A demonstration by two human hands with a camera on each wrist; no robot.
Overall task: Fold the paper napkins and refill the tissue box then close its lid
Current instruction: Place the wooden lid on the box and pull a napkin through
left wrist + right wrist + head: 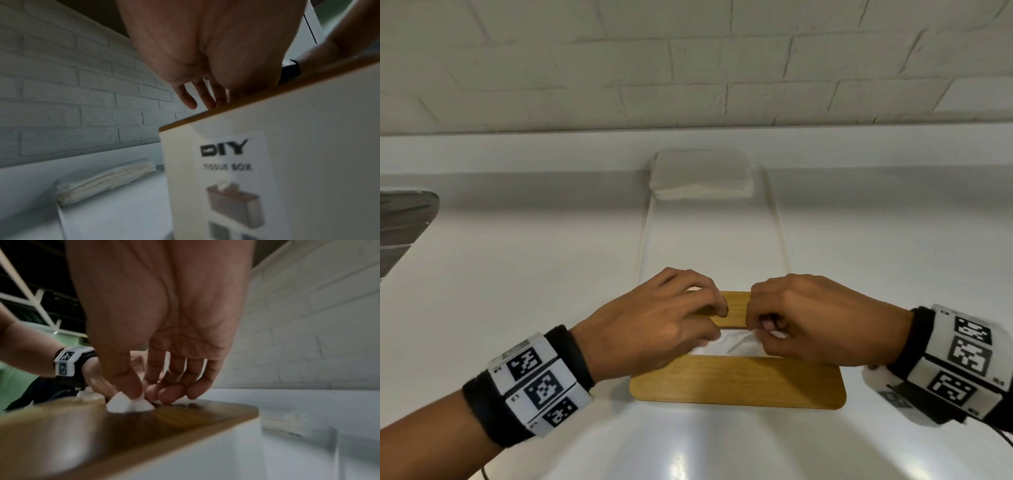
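Observation:
The white tissue box [308, 146] carries a wooden lid [739, 380] that lies flat on top of it. A white napkin [726, 346] shows crumpled in the lid's slot. My right hand [767, 325] pinches a peak of this napkin [123, 404] between thumb and forefinger just above the slot, with the other fingers touching the lid [144, 423]. My left hand [709, 315] rests its fingertips on the far half of the lid, thumb at the slot's left end. A stack of napkins [700, 176] lies at the back by the wall.
The napkin stack [107, 180] sits on the far end of a clear tray [777, 222] that runs toward the box. A shiny metal object [404, 219] stands at the left edge. A white brick wall closes the back of the white counter.

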